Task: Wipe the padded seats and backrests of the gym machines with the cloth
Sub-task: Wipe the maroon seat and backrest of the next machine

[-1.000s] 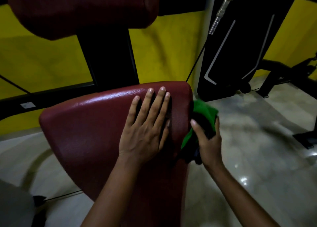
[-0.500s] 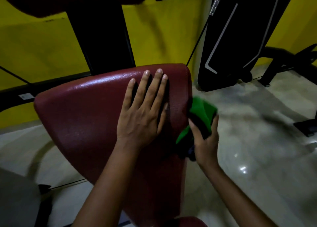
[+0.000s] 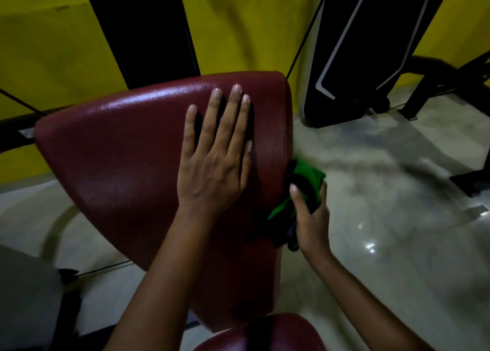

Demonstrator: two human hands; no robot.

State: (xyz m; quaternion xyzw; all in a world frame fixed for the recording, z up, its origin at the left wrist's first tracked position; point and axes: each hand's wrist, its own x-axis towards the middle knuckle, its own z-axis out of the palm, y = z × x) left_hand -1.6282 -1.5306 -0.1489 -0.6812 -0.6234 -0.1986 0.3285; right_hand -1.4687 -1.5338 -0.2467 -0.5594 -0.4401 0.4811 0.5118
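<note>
A dark red padded rest [image 3: 119,165] fills the middle of the view, wide at the top and narrowing downward. My left hand [image 3: 212,165] lies flat on its upper right part, fingers straight. My right hand [image 3: 310,218] grips a bunched green cloth [image 3: 305,181] against the pad's right side edge. The rounded top of a second red pad [image 3: 265,334] shows at the bottom.
A black upright post [image 3: 143,29] rises behind the pad before a yellow wall [image 3: 53,53]. A black machine housing with white stripes [image 3: 358,45] stands at the right, with black frame legs [image 3: 437,85] beyond. Glossy grey floor [image 3: 397,244] spreads to the right.
My right hand has slid the cloth down the pad's right edge. The view has tilted downward, bringing the lower red pad into sight. My left hand stays flat on the pad.
</note>
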